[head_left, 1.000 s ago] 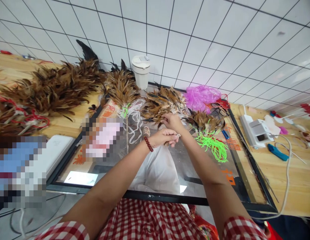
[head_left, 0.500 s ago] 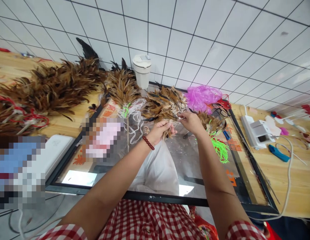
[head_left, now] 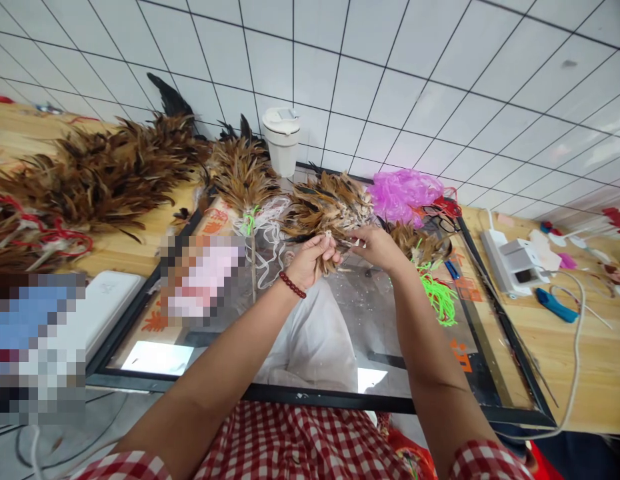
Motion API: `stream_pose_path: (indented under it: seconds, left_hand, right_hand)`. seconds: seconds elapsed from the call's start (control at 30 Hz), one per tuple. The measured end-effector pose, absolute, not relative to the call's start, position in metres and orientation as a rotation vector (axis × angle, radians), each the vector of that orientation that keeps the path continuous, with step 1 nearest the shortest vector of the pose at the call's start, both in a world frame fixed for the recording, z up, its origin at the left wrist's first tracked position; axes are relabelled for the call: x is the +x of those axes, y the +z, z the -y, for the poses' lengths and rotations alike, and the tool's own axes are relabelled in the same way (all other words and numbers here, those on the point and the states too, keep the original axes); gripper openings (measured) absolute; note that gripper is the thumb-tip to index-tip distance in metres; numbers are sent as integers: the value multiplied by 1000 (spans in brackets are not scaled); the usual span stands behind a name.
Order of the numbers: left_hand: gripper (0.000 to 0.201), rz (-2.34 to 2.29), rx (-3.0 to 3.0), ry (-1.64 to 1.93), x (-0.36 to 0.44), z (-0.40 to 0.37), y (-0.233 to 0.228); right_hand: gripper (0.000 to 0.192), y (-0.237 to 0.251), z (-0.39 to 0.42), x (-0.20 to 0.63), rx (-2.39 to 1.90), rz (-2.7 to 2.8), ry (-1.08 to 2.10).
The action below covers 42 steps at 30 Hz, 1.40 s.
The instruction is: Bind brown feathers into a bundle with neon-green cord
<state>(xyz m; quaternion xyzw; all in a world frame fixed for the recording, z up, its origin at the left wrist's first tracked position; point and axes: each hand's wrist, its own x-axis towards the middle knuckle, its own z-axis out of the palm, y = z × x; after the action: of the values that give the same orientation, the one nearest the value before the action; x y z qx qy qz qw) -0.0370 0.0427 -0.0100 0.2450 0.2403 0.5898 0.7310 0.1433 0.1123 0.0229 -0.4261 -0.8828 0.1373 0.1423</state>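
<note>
My left hand (head_left: 314, 259) is closed around a small bunch of brown feathers (head_left: 330, 268), its thumb pressed near their pale quill ends. Just to the right, my right hand (head_left: 376, 247) has its fingertips pinched together at the near edge of a loose feather pile (head_left: 327, 203); what lies between them is too small to make out. Left of the pile rests a feather duster (head_left: 246, 177) with a thin stick handle and bright green string tied at its neck. White plastic strips (head_left: 273, 243) lie beside that handle.
A black-framed glass panel (head_left: 300, 395) covers the wooden table (head_left: 580, 373). Large bundled feathers (head_left: 105, 177) lie left. A white lidded cup (head_left: 283, 143) stands by the tiled wall. Purple plastic (head_left: 407, 195), green strings (head_left: 439, 297) and a power strip (head_left: 501, 263) are rightward.
My left hand has moved slightly left and up with its feather bunch. My right hand has shifted a little lower, its fingertips still beside the pile.
</note>
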Motion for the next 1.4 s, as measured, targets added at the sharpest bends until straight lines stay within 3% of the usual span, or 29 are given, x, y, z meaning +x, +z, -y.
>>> stream_pose_path:
  seconds: [0.07,0.17,0.3,0.37,0.63,0.87,1.07,1.27,1.4]
  left_hand:
    - [21,-534,519,1337,-37,-44,-10]
    - [22,-573,471,1382,-38,-46,-10]
    - [23,-594,460,1389,-38,-46,-9]
    - [23,-583,467,1398,-38,-46,-9]
    - [20,-597,450,1417,-38,-47,-11]
    - [25,-605,533,1461,-36,-48,-16]
    - [24,-937,884,1599,-28,-48,-21]
    - [19,-1289,1216,1474,-25,-45,-26]
    - [22,-1265,1137,1434,-21,-46,-30]
  right_hand:
    - [33,25,-112,145,-1341,2523,314]
    - [25,28,-111,149,-1469,2494,259]
    - [16,29,-107,145,-1503,2571,446]
    - [20,27,-105,140,-1535,2586,528]
    - [15,17,-104,130,-1562,2612,635]
    - [17,39,-98,132,-1473,2769,406]
    - [22,62,-82,124,-1447,2875,254]
    - [26,72,-70,115,-1336,2847,197]
    - [26,72,-69,114,-1354,2818,190]
